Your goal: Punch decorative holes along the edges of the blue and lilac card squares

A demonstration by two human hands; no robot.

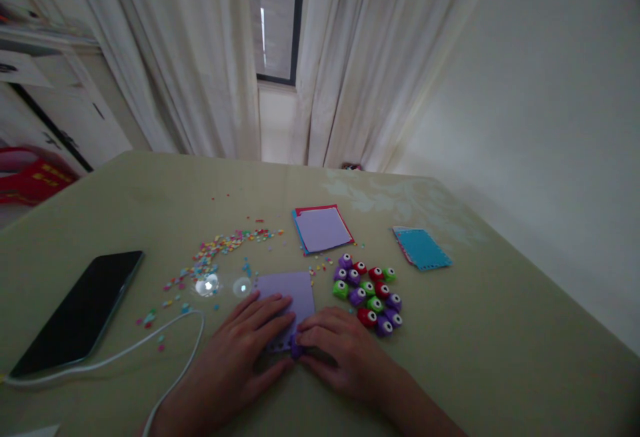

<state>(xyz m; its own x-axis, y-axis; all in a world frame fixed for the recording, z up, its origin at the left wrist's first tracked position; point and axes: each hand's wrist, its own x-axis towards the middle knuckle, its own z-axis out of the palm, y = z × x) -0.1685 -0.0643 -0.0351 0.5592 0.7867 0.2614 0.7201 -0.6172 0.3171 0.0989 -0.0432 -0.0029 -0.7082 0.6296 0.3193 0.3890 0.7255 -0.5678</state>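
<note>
A lavender sheet of paper lies in front of me, with small dark holes along its near edge. My left hand rests on its left part, fingers stretched out and thumb reaching toward the near edge. At the near right corner my right hand pinches a small purple piece between thumb and fingers, touching the paper. That piece is partly hidden by the fingers. Just right of this hand sits a cluster of small rounded pieces with eyes, in purple, red and green.
Behind the sheet is a stack of coloured square papers; a blue-topped stack lies farther right. Colourful confetti dots are scattered left of centre. A black phone and a white cable occupy the left side of the table.
</note>
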